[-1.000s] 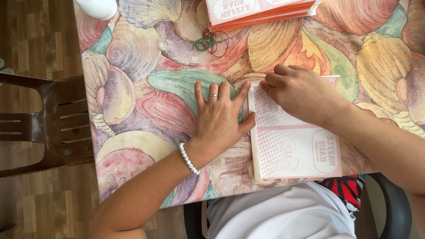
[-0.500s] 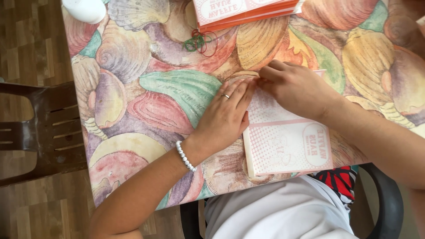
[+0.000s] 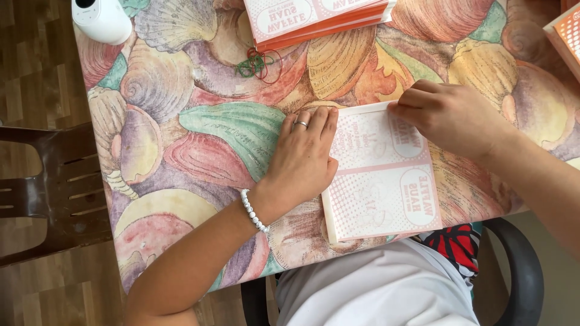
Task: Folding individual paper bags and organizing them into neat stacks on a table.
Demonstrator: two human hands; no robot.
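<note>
A flat white and pink printed carton sheet (image 3: 382,181) lies on the seashell-patterned tablecloth (image 3: 199,139) at the near edge. My left hand (image 3: 305,154), with a ring and a white bead bracelet, lies flat with fingers together, pressing the sheet's left edge. My right hand (image 3: 450,115) has its fingers curled and pinches the sheet's far right corner.
A stack of flat pink and orange cartons (image 3: 317,18) lies at the far edge, with a few rubber bands (image 3: 258,63) beside it. A white round object (image 3: 101,19) sits at the far left corner. A brown chair (image 3: 42,187) stands to the left. Another carton (image 3: 567,36) is at far right.
My left hand slid from the tablecloth onto the sheet's left edge and its fingers closed together. My right hand shifted right along the sheet's far edge. The view moved closer.
</note>
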